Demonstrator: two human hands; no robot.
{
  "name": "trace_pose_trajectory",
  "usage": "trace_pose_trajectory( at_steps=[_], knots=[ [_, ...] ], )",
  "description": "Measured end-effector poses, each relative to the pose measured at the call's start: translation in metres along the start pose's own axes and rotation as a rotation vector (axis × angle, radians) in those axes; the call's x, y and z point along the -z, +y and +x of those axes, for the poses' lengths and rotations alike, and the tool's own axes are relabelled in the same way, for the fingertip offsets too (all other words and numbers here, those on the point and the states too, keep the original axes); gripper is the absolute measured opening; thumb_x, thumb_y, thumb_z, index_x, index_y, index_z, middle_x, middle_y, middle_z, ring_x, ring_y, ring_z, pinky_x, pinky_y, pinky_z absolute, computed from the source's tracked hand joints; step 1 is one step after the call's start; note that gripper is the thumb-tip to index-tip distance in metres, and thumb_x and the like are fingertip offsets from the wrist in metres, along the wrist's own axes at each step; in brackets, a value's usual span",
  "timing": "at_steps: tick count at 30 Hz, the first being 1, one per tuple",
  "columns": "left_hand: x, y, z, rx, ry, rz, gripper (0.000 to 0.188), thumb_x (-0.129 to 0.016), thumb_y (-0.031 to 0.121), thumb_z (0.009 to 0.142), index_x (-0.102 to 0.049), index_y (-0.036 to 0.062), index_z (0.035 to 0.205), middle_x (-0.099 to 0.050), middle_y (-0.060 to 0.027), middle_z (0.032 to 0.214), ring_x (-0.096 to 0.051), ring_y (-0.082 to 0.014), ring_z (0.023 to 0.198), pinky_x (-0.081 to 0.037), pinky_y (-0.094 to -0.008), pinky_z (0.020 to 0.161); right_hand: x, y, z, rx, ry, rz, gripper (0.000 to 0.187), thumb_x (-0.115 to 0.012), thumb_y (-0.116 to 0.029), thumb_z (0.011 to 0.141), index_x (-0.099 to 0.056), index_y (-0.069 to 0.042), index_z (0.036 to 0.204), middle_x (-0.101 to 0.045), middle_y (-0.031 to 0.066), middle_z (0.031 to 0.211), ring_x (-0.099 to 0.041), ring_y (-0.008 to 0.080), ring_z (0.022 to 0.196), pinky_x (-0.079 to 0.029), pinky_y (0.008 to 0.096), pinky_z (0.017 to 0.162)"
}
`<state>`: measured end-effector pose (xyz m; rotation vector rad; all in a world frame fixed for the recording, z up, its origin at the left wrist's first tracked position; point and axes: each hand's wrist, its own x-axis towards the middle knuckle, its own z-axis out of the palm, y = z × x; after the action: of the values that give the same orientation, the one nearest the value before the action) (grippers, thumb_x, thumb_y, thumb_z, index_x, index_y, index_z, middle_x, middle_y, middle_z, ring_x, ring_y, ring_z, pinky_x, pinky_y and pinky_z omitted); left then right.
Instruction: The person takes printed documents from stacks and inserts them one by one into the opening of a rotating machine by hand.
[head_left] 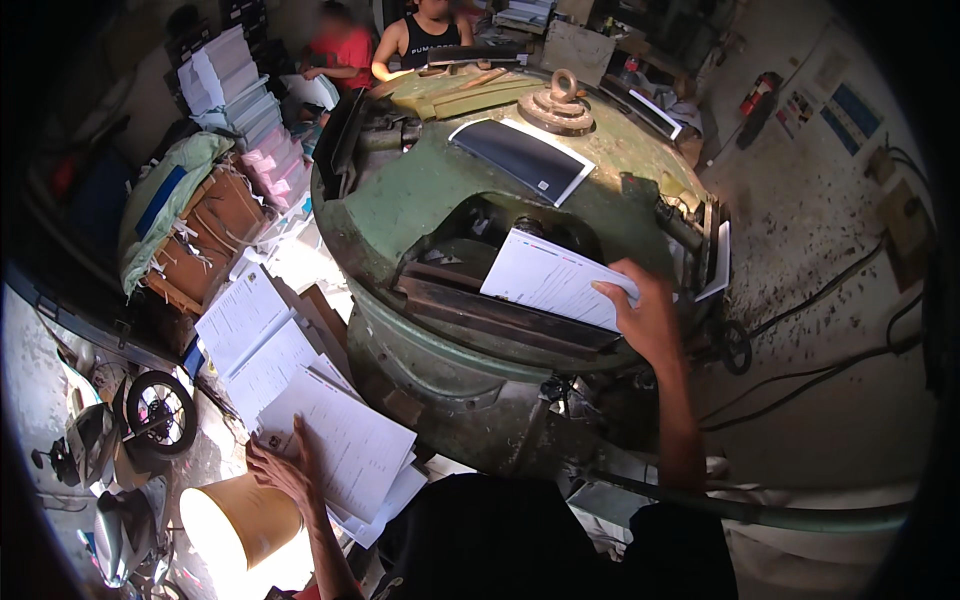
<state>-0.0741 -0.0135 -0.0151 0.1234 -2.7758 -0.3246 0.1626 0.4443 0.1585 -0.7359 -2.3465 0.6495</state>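
Note:
My right hand (pixel 640 305) pinches the upper right corner of a block of printed pages (pixel 555 275), thumb on the front face. The block's lower edge sits behind a dark metal clamp bar (pixel 500 310) on the large round green machine (pixel 390 220). At lower left, my left hand (pixel 285 468) lies with fingers apart at the edge of a stack of printed sheets (pixel 345 440). More printed sheets (pixel 245 320) fan out beyond it. A dark cover with a white border (pixel 525 158) lies on the machine's top.
A rusty lifting ring (pixel 564 85) stands on the machine's top. Tall paper stacks (pixel 225 75) and a cloth-topped brown box (pixel 205 220) are at left. A yellowish bin (pixel 245 520) stands beside my left arm. Two people (pixel 430 35) are behind the machine. Cables (pixel 810 375) run along the right.

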Motion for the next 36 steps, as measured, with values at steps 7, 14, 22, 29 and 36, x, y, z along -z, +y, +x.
trace_pose_trajectory(
  at_steps=[7, 14, 22, 29, 36],
  knots=[
    [0.005, 0.0, 0.0, 0.085, 0.005, 0.11, 0.101, -0.065, 0.08, 0.072, -0.046, 0.0066, 0.138, -0.05, -0.0182, 0.129, -0.045, -0.0343, 0.12, -0.036, -0.0595, 0.094, -0.012, 0.018, -0.006, -0.031, -0.095, 0.047, 0.015, -0.069, -0.011, 0.09, -0.063, 0.002, 0.096, -0.068, 0.0169, 0.086, -0.065, 0.0275, 0.077, -0.048, 0.0377, 0.062],
    [0.006, 0.001, -0.004, 0.063, 0.017, 0.099, 0.105, -0.066, 0.082, 0.068, -0.049, 0.0046, 0.136, -0.052, -0.017, 0.121, -0.046, -0.0338, 0.116, -0.037, -0.057, 0.089, 0.0, 0.05, -0.011, 0.051, -0.053, -0.026, 0.017, -0.071, -0.011, 0.087, -0.063, 0.001, 0.096, -0.067, 0.0174, 0.082, -0.065, 0.0265, 0.074, -0.048, 0.0362, 0.066],
    [0.008, 0.004, -0.006, 0.087, 0.032, 0.148, 0.105, -0.064, 0.084, 0.068, -0.051, 0.0022, 0.133, -0.054, -0.0172, 0.115, -0.047, -0.0336, 0.112, -0.037, -0.0565, 0.086, 0.035, 0.066, -0.015, -0.069, -0.158, 0.003, 0.018, -0.072, -0.012, 0.088, -0.063, 0.001, 0.094, -0.065, 0.0111, 0.08, -0.059, 0.0162, 0.071, -0.045, 0.0309, 0.064],
    [0.004, 0.0, -0.005, 0.122, 0.029, 0.116, 0.103, -0.067, 0.083, 0.066, -0.053, 0.0026, 0.128, -0.054, -0.0161, 0.114, -0.047, -0.0334, 0.112, -0.036, -0.0572, 0.087, 0.05, 0.095, -0.009, -0.034, -0.223, 0.011, 0.016, -0.073, -0.012, 0.088, -0.063, 0.0, 0.092, -0.063, 0.0039, 0.077, -0.052, 0.0065, 0.073, -0.044, 0.0279, 0.064],
    [-0.002, -0.001, -0.005, 0.103, 0.059, 0.122, 0.106, -0.067, 0.086, 0.063, -0.052, 0.0055, 0.13, -0.054, -0.0127, 0.11, -0.049, -0.0312, 0.109, -0.035, -0.0534, 0.088, 0.063, 0.111, -0.005, -0.052, -0.254, 0.045, 0.015, -0.073, -0.011, 0.088, -0.063, 0.0, 0.091, -0.063, 0.003, 0.078, -0.053, 0.0076, 0.074, -0.043, 0.0284, 0.065]
  ],
)
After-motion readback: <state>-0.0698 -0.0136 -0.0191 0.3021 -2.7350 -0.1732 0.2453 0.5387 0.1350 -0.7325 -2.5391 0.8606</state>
